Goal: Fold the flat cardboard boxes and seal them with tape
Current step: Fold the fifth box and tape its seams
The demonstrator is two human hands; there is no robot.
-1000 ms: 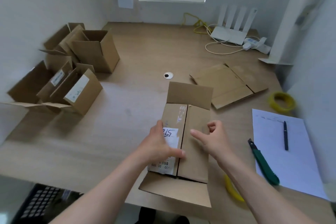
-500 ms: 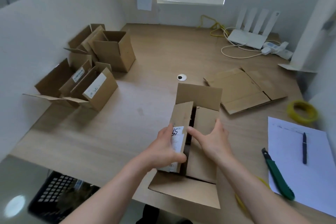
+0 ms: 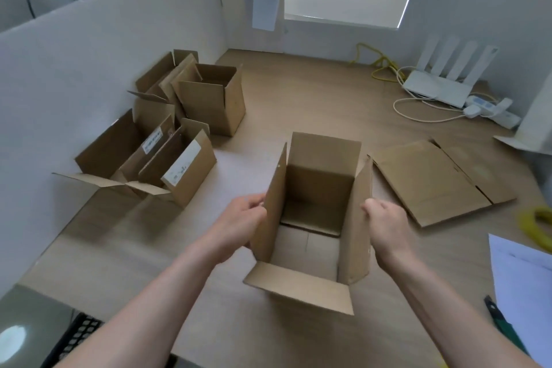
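Note:
A brown cardboard box stands on the wooden table in front of me, its top open and all flaps spread. My left hand grips the left side flap, held upright. My right hand pinches the edge of the right side flap, also upright. The near flap lies outward toward me and the far flap stands up. A flat unfolded cardboard box lies to the right of it. A yellow tape roll sits at the right edge.
Several folded open boxes stand along the white partition at the left. A white router with cables sits at the back right. White paper and a green utility knife lie at the near right.
The two top flaps that my hands held shut over the box are now pulled apart and upright, showing the inside. The camera has shifted left.

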